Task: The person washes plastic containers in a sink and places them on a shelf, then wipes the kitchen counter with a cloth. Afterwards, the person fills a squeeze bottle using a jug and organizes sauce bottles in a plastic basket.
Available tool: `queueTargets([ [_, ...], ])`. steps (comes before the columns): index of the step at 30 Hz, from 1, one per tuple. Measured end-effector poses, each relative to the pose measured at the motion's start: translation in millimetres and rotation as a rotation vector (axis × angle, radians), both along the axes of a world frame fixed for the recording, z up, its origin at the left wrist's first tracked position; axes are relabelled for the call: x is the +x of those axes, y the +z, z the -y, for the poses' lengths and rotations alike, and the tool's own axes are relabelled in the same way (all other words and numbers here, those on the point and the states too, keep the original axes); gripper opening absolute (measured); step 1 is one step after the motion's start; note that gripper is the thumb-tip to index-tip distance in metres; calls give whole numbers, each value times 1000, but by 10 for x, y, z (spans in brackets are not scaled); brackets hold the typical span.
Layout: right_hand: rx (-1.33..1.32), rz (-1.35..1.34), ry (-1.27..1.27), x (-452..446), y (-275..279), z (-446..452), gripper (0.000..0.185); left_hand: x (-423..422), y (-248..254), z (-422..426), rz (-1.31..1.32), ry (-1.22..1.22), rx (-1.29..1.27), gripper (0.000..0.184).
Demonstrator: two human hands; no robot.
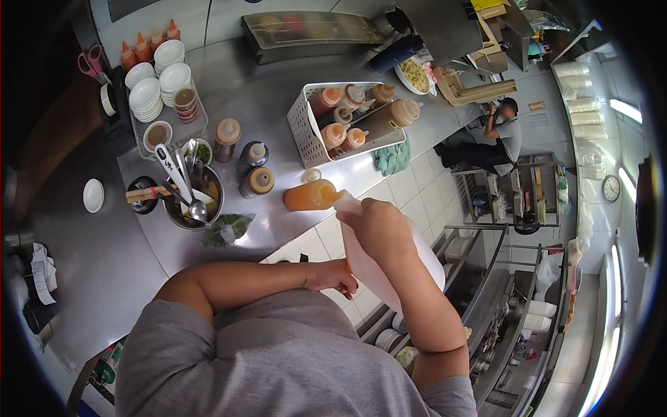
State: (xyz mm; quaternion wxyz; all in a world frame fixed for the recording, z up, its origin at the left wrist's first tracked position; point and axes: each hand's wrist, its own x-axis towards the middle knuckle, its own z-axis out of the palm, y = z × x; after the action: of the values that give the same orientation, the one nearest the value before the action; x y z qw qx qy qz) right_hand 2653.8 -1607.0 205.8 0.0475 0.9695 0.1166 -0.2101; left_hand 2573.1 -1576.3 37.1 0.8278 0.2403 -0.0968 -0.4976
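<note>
My right hand grips a large, translucent white jug near its neck. The jug is tilted, with its mouth at the open top of a squeeze bottle holding orange sauce. That bottle leans at the counter's front edge, and a small pale cap lies beside it. Close to the jug's side is my left hand, fingers curled; whether it holds anything is hidden. Behind the orange bottle stand a brown sauce bottle and a dark sauce bottle.
A white basket of sauce bottles stands on the steel counter, beside a green cloth. Leftward are a metal bowl of utensils, a herb bag and stacked white bowls. A person is farther back, near shelving.
</note>
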Motion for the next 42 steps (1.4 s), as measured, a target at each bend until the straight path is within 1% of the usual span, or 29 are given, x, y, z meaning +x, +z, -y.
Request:
queueTargets([
  [26,16,7,10,11,-28,18,47,19,-36,-13,3,15,24,8],
  [28,25,3,2,13,-43,25,47,17,-109,14,-1,12,32,8],
  [29,30,-2,-6,13,-46,29,47,14,-216,57,8,-6,16,17],
  [30,32,-1,-6,11,-45,36,47,23,-180,35,18,-24,0,29],
  [31,38,3,-2,9,-43,43,48,18,-141,15,19,-25,3,29],
  [33,46,9,-1,10,-44,57,48,18,-37,-40,37,40,59,8],
  [34,79,14,-15,8,-51,66,48,30,-41,-53,39,38,62,8],
  [36,120,30,-39,6,-60,140,48,42,-69,-111,10,89,143,14],
  [37,213,38,-46,7,-83,201,49,37,-94,-154,21,80,146,14],
  [38,304,55,-59,4,-95,289,49,38,-127,-207,51,129,192,23],
  [39,304,86,-83,-8,-110,385,49,68,-158,-258,91,169,233,32],
  [41,535,139,-187,-93,-116,594,49,64,-271,-421,192,210,323,49],
  [42,623,164,-225,-159,-102,724,51,40,-264,-522,199,216,378,52],
])
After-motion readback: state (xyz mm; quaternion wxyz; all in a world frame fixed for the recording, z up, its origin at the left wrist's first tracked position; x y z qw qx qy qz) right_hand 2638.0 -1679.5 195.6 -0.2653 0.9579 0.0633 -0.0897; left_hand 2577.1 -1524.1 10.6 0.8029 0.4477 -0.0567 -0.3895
